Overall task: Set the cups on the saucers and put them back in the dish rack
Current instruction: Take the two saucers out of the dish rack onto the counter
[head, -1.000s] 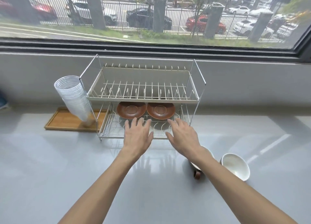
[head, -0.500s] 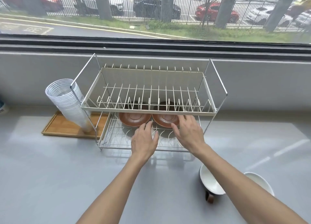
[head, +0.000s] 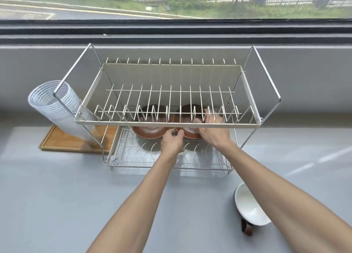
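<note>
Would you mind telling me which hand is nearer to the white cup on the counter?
Right. The right hand is at the right saucer in the rack, its forearm passing beside the white cup; the left hand is farther left.

Materials on the bench (head: 57, 195): smooth, matt grey.
We note a shiny metal wire dish rack (head: 167, 122), glossy brown saucers (head: 148, 132), a glazed white-lined cup (head: 249, 207), a wooden tray (head: 62, 142), and ribbed clear plastic cups (head: 53, 104).
</note>
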{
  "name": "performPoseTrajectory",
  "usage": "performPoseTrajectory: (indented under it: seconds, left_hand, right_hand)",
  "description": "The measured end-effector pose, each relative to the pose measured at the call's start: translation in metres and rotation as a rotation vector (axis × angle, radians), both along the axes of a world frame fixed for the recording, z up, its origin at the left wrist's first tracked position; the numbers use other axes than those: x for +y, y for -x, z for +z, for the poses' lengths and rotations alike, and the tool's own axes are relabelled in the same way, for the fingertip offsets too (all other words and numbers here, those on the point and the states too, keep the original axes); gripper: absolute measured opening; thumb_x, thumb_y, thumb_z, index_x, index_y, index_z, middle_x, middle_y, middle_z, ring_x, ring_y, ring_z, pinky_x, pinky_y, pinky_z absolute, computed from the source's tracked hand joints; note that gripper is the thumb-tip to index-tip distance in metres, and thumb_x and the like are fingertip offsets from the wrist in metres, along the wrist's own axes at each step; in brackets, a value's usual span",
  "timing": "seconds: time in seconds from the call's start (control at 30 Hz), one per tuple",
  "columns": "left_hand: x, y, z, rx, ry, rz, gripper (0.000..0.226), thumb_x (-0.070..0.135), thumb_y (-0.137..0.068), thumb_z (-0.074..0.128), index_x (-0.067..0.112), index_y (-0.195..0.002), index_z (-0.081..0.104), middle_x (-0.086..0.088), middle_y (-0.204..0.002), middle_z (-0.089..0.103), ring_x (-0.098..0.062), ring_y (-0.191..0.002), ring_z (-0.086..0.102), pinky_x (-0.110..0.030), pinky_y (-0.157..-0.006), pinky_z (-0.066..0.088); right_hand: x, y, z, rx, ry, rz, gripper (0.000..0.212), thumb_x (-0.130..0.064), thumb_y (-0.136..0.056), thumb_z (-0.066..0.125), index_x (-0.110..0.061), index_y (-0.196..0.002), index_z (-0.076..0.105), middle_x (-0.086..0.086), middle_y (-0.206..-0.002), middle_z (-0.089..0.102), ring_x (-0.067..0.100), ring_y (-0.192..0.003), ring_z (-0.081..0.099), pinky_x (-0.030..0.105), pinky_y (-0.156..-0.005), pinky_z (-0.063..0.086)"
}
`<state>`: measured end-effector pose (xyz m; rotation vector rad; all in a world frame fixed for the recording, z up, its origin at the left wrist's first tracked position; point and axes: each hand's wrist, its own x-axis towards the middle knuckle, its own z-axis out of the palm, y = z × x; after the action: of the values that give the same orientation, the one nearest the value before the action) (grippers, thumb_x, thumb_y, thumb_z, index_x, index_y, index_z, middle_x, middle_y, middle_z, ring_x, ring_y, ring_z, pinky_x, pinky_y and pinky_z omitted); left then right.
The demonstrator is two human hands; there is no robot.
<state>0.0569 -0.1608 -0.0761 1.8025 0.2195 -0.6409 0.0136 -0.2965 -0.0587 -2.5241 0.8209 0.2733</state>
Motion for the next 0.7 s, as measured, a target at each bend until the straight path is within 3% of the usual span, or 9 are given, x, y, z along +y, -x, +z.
performPoseTrajectory:
  seconds: [0.07, 0.17, 0.23, 0.3, 0.4, 0.47, 0.57, 0.6, 0.7]
  left_hand:
    - [-0.004, -0.003, -0.006, 0.032, 0.014, 0.032, 0.051, 0.024, -0.099, 0.055, 0.008, -0.146, 0.045, -0.003, -0.088, 0.065, -0.02, -0.076, 0.066, -0.046, -0.084, 0.061]
    - [-0.005, -0.007, -0.014, 0.037, 0.003, 0.055, 0.046, 0.02, -0.101, 0.054, 0.007, -0.144, 0.048, -0.008, -0.107, 0.068, -0.017, -0.073, 0.067, -0.042, -0.081, 0.062]
    - [-0.006, -0.008, -0.015, 0.026, -0.013, 0.051, 0.045, 0.018, -0.1, 0.055, 0.007, -0.143, 0.048, -0.004, -0.109, 0.065, -0.016, -0.076, 0.069, -0.038, -0.079, 0.062]
    - [-0.008, -0.008, -0.015, 0.036, -0.001, 0.056, 0.045, 0.016, -0.099, 0.058, 0.006, -0.142, 0.049, 0.003, -0.095, 0.063, -0.017, -0.076, 0.069, -0.037, -0.079, 0.062]
    - [-0.01, -0.009, -0.016, 0.065, 0.02, 0.079, 0.044, 0.012, -0.097, 0.061, 0.005, -0.139, 0.05, 0.007, -0.082, 0.06, -0.02, -0.076, 0.069, -0.04, -0.082, 0.061]
    - [-0.012, -0.009, -0.016, 0.077, 0.037, 0.096, 0.042, 0.01, -0.098, 0.06, 0.005, -0.138, 0.05, 0.005, -0.08, 0.061, -0.021, -0.078, 0.069, -0.04, -0.084, 0.061]
    - [-0.013, -0.008, -0.017, 0.093, 0.068, 0.127, 0.037, 0.008, -0.099, 0.057, 0.006, -0.136, 0.05, 0.001, -0.076, 0.062, -0.022, -0.079, 0.067, -0.042, -0.087, 0.06]
    - [-0.013, -0.008, -0.018, 0.099, 0.076, 0.134, 0.036, 0.007, -0.099, 0.056, 0.006, -0.135, 0.05, -0.001, -0.076, 0.064, -0.022, -0.079, 0.068, -0.041, -0.087, 0.06]
    - [-0.012, -0.006, -0.022, 0.117, 0.094, 0.148, 0.033, 0.005, -0.099, 0.055, 0.007, -0.132, 0.051, -0.004, -0.076, 0.066, -0.02, -0.076, 0.068, -0.039, -0.085, 0.061]
  right_hand:
    - [-0.006, -0.004, 0.002, 0.066, -0.106, -0.001, 0.057, -0.039, -0.108, 0.031, -0.012, -0.157, 0.026, 0.016, -0.166, 0.018, 0.034, -0.152, 0.016, 0.049, -0.121, 0.012]
    - [-0.007, -0.011, 0.005, -0.022, -0.149, -0.027, 0.057, -0.038, -0.108, 0.032, -0.003, -0.153, 0.03, 0.021, -0.161, 0.028, 0.037, -0.149, 0.024, 0.045, -0.119, 0.016]
    - [-0.006, -0.013, 0.006, -0.19, -0.138, -0.116, 0.045, -0.036, -0.106, 0.041, 0.001, -0.128, 0.054, 0.021, -0.118, 0.061, 0.036, -0.119, 0.054, 0.036, -0.095, 0.038]
    - [-0.005, -0.012, 0.003, -0.283, -0.195, -0.196, 0.035, -0.039, -0.103, 0.048, -0.006, -0.097, 0.058, 0.009, -0.081, 0.058, 0.035, -0.094, 0.059, 0.031, -0.071, 0.039]
    - [-0.015, -0.007, -0.006, -0.203, -0.38, -0.241, 0.039, -0.029, -0.104, 0.051, -0.002, -0.132, 0.055, 0.021, -0.133, 0.059, 0.036, -0.128, 0.052, 0.026, -0.085, 0.037]
    - [-0.02, -0.001, -0.011, -0.12, -0.567, -0.234, 0.046, -0.018, -0.103, 0.054, -0.005, -0.146, 0.044, 0.017, -0.152, 0.045, 0.029, -0.138, 0.042, 0.008, -0.073, 0.034]
    - [-0.018, 0.002, -0.008, -0.321, -0.505, -0.28, 0.004, -0.021, -0.104, 0.052, -0.024, -0.103, 0.054, 0.008, -0.087, 0.06, 0.017, -0.078, 0.06, 0.019, -0.058, 0.045]
    - [-0.018, -0.001, -0.01, -0.403, -0.447, -0.268, 0.02, -0.024, -0.104, 0.052, -0.022, -0.085, 0.048, 0.0, -0.068, 0.046, 0.012, -0.06, 0.048, 0.026, -0.055, 0.041]
    - [-0.018, -0.006, -0.012, -0.399, -0.389, -0.265, 0.029, -0.035, -0.103, 0.052, -0.02, -0.08, 0.042, -0.004, -0.067, 0.036, 0.012, -0.059, 0.039, 0.028, -0.058, 0.035]
